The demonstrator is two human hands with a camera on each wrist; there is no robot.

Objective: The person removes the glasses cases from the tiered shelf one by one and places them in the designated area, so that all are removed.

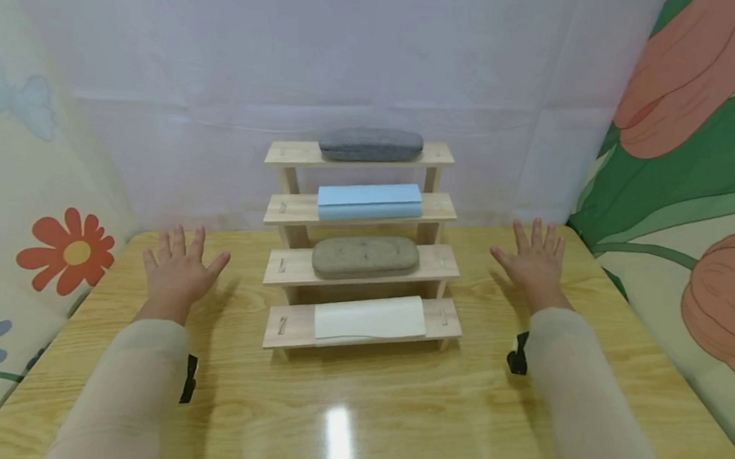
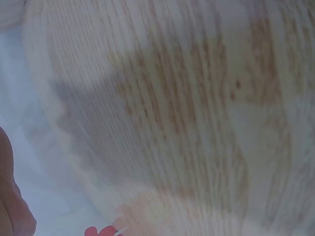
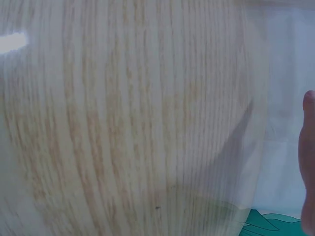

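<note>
My left hand (image 1: 179, 272) is spread with fingers straight, left of a four-step wooden rack (image 1: 287, 326), and holds nothing. On the rack's other side my right hand (image 1: 535, 266) is likewise spread, apart from everything on the steps. Each step bears one long case that looks like a glasses case: a dark grey one (image 1: 370, 145) on top, then a light blue flap case (image 1: 369, 202), a brown-grey one (image 1: 366, 256), and a white flap case (image 1: 370, 320) at the bottom. Only an edge of each hand shows in the wrist views.
The rack stands on a wood-grain table (image 1: 258, 411) with a glare spot near the front. Behind hangs a pale cloth (image 1: 376, 57). Flower-printed panels flank the table: a red flower (image 1: 76, 252) at left, large pink tulips (image 1: 681, 73) at right.
</note>
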